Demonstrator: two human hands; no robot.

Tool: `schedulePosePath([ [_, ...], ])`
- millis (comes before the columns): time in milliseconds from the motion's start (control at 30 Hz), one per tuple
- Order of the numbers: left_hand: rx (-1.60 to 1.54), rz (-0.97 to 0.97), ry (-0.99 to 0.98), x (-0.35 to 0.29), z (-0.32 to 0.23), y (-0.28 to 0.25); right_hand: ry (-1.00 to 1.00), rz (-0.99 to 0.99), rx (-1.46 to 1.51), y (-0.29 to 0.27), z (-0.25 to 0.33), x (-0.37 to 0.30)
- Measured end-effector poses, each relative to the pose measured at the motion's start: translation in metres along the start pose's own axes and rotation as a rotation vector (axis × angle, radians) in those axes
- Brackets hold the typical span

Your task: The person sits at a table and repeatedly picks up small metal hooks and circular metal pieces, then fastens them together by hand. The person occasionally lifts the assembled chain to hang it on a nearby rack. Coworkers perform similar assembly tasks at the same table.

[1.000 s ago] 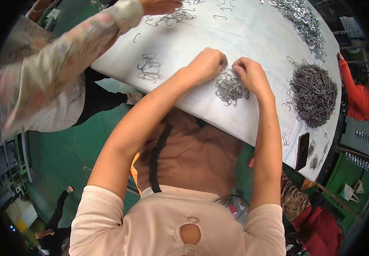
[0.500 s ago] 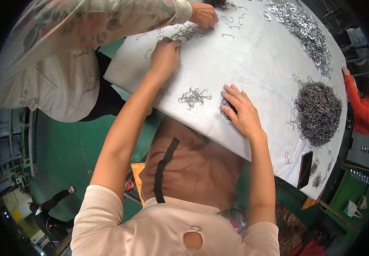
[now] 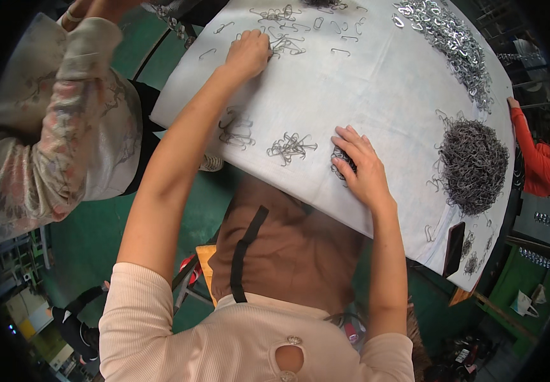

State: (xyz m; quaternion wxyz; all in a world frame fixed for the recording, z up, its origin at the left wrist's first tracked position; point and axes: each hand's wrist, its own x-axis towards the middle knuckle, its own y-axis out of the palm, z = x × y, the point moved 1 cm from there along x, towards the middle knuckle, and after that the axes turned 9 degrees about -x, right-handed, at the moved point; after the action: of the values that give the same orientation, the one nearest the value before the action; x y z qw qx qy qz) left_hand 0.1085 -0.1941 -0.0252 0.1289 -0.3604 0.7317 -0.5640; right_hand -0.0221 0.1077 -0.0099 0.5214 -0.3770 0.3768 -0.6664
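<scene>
My left hand [image 3: 248, 54] is at the far left of the table, fingers curled down beside a loose pile of thin S-shaped wire hooks [image 3: 288, 46]. Whatever its fingertips pinch is hidden. My right hand [image 3: 363, 164] rests with fingers stretched out over a small dark clump of wire hooks [image 3: 340, 167], partly covering it. Between my arms, near the table's front edge, sits a small heap of hooks [image 3: 291, 148]. Several more hooks [image 3: 237, 135] lie beside my left forearm.
The white-covered table [image 3: 389, 95] holds a large mound of dark hooks [image 3: 473, 165] at right and many shiny metal rings [image 3: 450, 48] at far right. A phone [image 3: 454, 248] lies near the right corner. A co-worker's patterned sleeve [image 3: 74, 114] is at left; a person in red [image 3: 539, 162] is at right.
The co-worker's arm has drawn back from the table to the left, uncovering hooks at the far side. My left hand has moved slightly farther away; my right hand stays nearly still.
</scene>
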Motion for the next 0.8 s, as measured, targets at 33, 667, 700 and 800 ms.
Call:
schedulePosePath([
  [33,0.013,-0.044,0.029,-0.001,0.000,-0.003,0.005,0.003,0.006,0.000,0.000,0.000],
  [667,-0.665,-0.425,-0.342,-0.075,0.047,-0.032,0.055,-0.008,0.003,0.033,0.037,0.185],
  [700,-0.687,-0.536,-0.327,-0.083,0.046,-0.033,0.091,0.020,-0.027,0.038,0.041,0.204],
  [800,-0.811,-0.690,-0.368,-0.103,0.060,-0.024,0.119,0.168,-0.186,0.044,0.048,0.234],
])
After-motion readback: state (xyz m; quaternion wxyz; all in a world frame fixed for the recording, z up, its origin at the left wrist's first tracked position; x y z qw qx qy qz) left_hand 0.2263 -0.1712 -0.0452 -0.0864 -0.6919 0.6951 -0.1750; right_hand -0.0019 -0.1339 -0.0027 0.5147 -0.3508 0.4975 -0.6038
